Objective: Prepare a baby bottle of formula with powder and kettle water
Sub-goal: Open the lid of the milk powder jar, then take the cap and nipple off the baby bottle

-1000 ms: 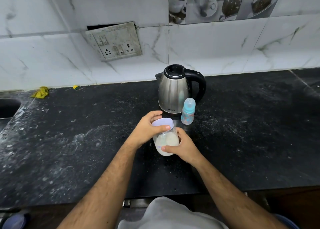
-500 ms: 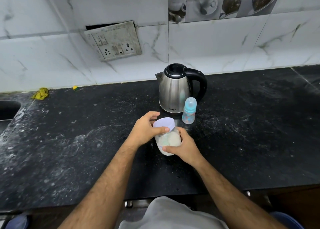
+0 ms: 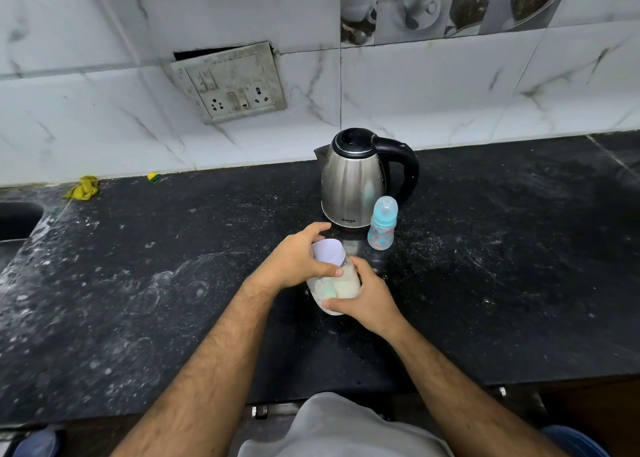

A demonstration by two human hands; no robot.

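A clear jar of white formula powder (image 3: 341, 288) stands on the black counter (image 3: 173, 301), with a pale green scoop dimly visible inside. My right hand (image 3: 363, 297) grips the jar's body from the right. My left hand (image 3: 298, 261) holds its lavender lid (image 3: 328, 250), which is tilted up off the jar's mouth. Behind them stands a steel kettle (image 3: 353, 179) with a black lid and handle. A small baby bottle (image 3: 382, 224) with a blue collar and clear cap stands upright just right of the kettle's base.
A loose switch and socket plate (image 3: 230, 82) hangs on the marble wall. A yellow cloth (image 3: 83, 188) and a small yellow scrap (image 3: 152, 177) lie by the back wall. A sink edge (image 3: 17, 217) shows at the far left. The counter is dusted with white powder.
The lid has tipped up and shifted left off the jar's mouth in my left hand. The jar stays held in my right hand.
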